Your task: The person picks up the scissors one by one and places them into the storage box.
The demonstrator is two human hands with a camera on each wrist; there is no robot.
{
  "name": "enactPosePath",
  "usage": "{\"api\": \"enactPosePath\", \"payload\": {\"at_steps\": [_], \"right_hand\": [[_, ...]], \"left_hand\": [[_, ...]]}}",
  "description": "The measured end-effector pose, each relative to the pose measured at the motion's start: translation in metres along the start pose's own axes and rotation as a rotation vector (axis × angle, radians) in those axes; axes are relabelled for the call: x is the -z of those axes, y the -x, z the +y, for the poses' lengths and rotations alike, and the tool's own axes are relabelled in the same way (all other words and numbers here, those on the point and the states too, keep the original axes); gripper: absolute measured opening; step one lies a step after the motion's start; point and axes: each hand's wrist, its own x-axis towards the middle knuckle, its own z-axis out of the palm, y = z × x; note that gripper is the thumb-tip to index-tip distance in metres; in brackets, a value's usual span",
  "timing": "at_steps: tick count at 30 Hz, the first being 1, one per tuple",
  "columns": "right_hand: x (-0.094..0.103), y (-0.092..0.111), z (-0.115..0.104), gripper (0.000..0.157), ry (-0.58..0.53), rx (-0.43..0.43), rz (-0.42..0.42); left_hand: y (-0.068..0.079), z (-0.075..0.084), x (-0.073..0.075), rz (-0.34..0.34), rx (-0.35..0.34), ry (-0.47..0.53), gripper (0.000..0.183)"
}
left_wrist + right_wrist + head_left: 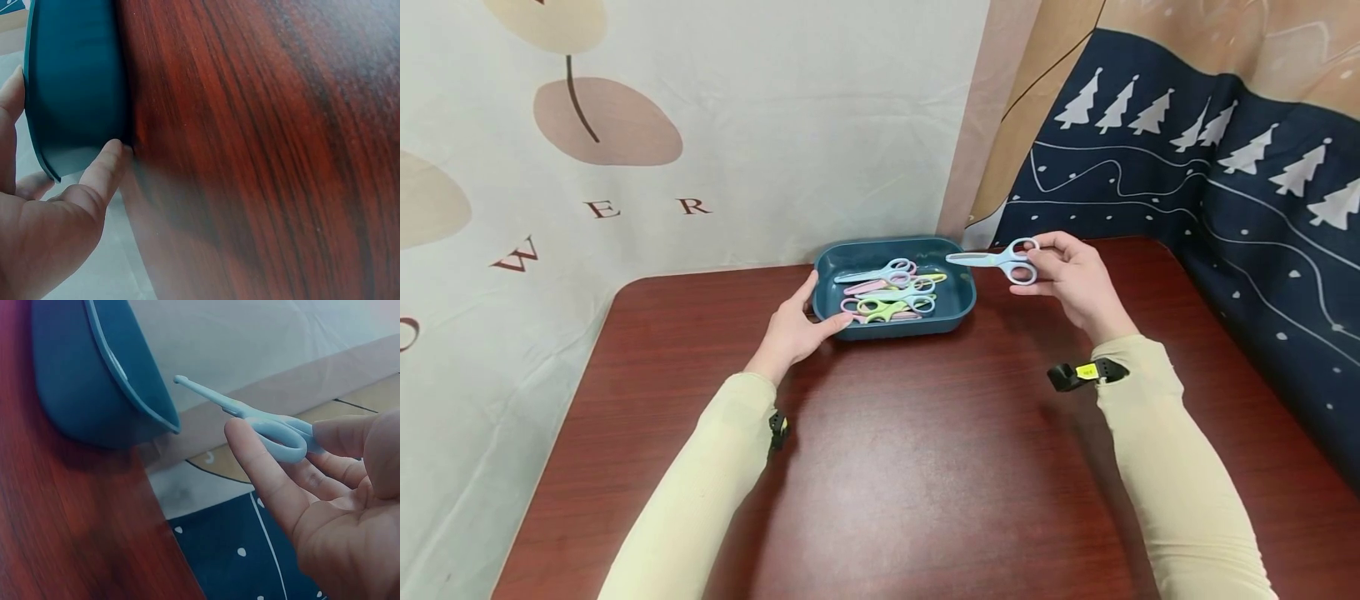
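A pair of light blue scissors point(996, 260) is held by its handle loops in my right hand point(1071, 279), closed blades pointing left over the right rim of a dark teal plastic bin point(902, 331). In the right wrist view, the thumb and fingers pinch the scissors' loops point(284, 445). My left hand point(790, 333) grips the bin's left end, thumb at the front corner and fingers along the left side. Low on the wall of the bin point(78, 75) the thumb point(103, 172) presses. Several scissors point(887, 292) in blue, pink, green and yellow lie piled inside the bin.
The bin stands near the back edge of a reddish-brown wooden table point(880, 467). Behind hangs a pale printed cloth point(790, 133). A navy cloth with white trees point(1150, 175) hangs at the right. Each wrist wears a small black camera point(1078, 373).
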Motion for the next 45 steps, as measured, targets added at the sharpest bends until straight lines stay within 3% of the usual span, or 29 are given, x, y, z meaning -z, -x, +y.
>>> {"api": "enactPosePath", "payload": {"at_steps": [8,22,45], "right_hand": [[-0.009,-0.007,0.001,0.014,-0.015,-0.007,-0.023],[-0.027,-0.019,-0.001,0.025,0.010,-0.041,-0.055],[-0.057,-0.038,-0.007,0.023,0.035,-0.098,-0.122]], "left_hand": [[0.000,-0.002,0.000,0.002,-0.004,0.022,0.104],[0.001,-0.001,0.000,-0.011,0.009,0.024,0.104],[0.001,-0.001,0.001,-0.005,-0.001,0.014,0.102]]}}
